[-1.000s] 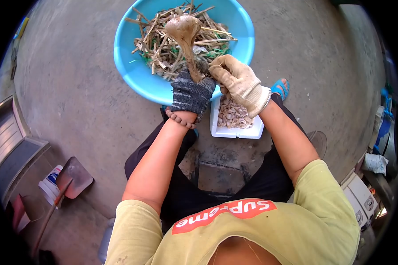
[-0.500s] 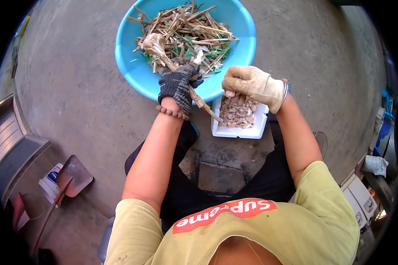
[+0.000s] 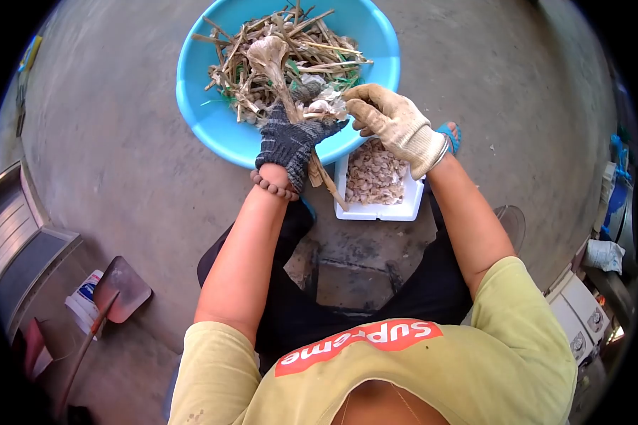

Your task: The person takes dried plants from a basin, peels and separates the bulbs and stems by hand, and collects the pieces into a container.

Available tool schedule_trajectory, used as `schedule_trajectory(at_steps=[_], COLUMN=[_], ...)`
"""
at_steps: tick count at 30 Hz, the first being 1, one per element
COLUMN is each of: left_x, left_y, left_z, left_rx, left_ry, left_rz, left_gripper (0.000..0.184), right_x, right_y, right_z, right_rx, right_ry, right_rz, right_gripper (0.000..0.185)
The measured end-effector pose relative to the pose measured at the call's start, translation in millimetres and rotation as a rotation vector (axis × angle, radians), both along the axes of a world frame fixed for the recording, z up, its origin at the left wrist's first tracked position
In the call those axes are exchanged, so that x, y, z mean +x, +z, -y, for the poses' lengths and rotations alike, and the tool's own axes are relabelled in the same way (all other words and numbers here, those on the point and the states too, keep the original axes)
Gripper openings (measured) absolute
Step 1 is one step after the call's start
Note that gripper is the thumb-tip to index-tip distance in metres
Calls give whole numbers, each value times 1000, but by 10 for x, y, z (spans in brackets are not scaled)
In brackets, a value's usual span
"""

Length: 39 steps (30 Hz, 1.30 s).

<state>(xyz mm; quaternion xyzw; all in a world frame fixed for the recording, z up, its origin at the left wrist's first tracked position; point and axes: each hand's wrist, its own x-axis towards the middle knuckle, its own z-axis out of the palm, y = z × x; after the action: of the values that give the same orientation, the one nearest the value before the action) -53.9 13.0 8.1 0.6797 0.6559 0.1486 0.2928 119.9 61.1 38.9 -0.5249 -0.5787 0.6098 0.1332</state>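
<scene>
My left hand [image 3: 290, 138], in a dark grey knitted glove, is closed round dry garlic stalks. A whole garlic bulb [image 3: 268, 54] sticks up on its stalk beyond the fist. By the fingertips a partly broken garlic head [image 3: 324, 106] shows white papery skin. My right hand [image 3: 397, 124], in a cream glove, is beside that broken head with its fingers bent and apart; I see nothing held in it. Below it, a white foam box [image 3: 382, 212] holds many loose garlic cloves [image 3: 375, 174].
A large blue basin [image 3: 200, 117] stands ahead, heaped with dry stalks [image 3: 308, 35] and green netting scraps. The foam box touches its near side. At lower left are a shovel [image 3: 122, 287] and a white bucket [image 3: 85, 304]. A blue sandal [image 3: 452, 137] shows at right.
My right hand has moved up and left from above the foam box to the broken garlic head, its fingers spreading. My left hand has turned, bringing the broken head into view.
</scene>
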Motion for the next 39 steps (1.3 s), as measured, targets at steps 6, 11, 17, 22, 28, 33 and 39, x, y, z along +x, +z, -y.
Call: schedule_trajectory(at_steps=[6,11,17,22,28,33,39], left_x=[2,69,37,53,117,54,83], left_y=[-49,143,4,99,-35,-81,99], left_z=[26,16,27,-9,23,46,40], left_rx=[-337,-402,-325,-551,77,-186,-297], left_ry=[94,493,344,454,168,383,463], left_rz=[432,1052,907,873,446,664,902], left_gripper=[46,43,46,46,40,43,29], right_x=[-67,-107,-133,-140,-157,-152,-153], right_y=[-14,-16,-21,-53,-63,-87,-146], right_z=[69,67,55,38,79,73,92], right_rx=[150,-71,-114,212,507,570,643], right_ry=[37,-47,-63,-66,73,121,113], right_rz=[-23,-71,-30,15,8,-54,-62], right_gripper=[30,21,23,25,28,21,17])
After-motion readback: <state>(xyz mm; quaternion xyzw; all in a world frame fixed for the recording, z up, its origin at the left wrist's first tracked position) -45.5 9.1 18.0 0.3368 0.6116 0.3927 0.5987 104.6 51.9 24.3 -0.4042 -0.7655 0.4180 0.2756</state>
